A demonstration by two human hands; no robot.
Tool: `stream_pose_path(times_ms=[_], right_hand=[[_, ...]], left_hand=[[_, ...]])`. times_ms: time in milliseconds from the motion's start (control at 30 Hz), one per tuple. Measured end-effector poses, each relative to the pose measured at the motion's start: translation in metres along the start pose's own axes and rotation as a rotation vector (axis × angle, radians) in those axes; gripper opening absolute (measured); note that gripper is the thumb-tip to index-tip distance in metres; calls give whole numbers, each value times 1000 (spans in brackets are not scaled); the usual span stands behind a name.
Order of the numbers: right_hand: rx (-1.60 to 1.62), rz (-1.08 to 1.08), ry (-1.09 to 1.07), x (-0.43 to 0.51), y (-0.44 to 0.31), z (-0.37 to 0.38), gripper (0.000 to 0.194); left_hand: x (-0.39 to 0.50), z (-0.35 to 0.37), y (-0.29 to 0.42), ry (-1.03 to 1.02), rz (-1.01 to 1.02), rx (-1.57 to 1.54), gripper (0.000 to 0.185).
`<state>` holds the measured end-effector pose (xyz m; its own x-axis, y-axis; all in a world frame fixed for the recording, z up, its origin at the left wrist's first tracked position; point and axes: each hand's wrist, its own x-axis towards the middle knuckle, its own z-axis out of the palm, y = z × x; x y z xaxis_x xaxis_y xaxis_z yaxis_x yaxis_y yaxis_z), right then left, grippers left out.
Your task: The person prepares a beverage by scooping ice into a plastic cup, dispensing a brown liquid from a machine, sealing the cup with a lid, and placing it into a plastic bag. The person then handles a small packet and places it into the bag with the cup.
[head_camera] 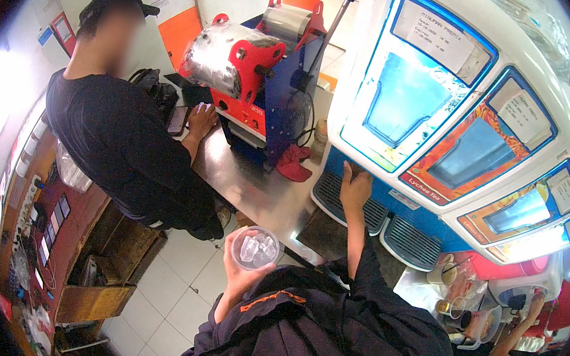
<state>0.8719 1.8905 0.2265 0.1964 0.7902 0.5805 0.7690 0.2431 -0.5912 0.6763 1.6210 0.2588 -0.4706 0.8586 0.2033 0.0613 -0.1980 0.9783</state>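
Note:
My left hand (240, 278) holds a clear plastic cup (257, 263) with several ice pieces (253, 249) in it, its mouth facing up towards me. The cup is in front of my body, near the edge of the steel counter (249, 175). My right hand (356, 188) reaches up under the front of a white drink dispenser (337, 129) with lit panels. Its fingertips are hidden behind the lower edge, so what they touch cannot be seen. Below that hand lies a slotted drip tray (334, 195), with a second drip tray (411, 242) beside it.
A red and blue cup-sealing machine (292, 92) stands on the counter, near a red cloth (294, 162). At left a person in black (120, 138) rests a hand by a phone (178, 120). Lower right, another person's arm (515, 330) is near a clear jug (486, 322).

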Motion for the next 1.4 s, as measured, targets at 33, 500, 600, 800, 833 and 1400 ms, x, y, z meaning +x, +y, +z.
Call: stream_pose_path(times_ms=[33,500,600,800,833,1400], right_hand=[[20,-6,3,0,1,0,53],[84,168,-231,0,-2,-6,60],[71,136,-177,0,-4,-8,62],[17,195,-249,0,3,-7,64],[29,180,-241,-1,6,-8,65],[-276,-289,-85,-30,21,-104,60]], left_hand=[[0,1,0,0,1,-10,92],[5,8,-2,-33,9,1,88],[7,10,0,-44,-5,-6,89],[44,29,-3,-164,-10,24,91],[56,37,-5,-194,-18,18,91],[99,148,-63,-418,74,173,90]])
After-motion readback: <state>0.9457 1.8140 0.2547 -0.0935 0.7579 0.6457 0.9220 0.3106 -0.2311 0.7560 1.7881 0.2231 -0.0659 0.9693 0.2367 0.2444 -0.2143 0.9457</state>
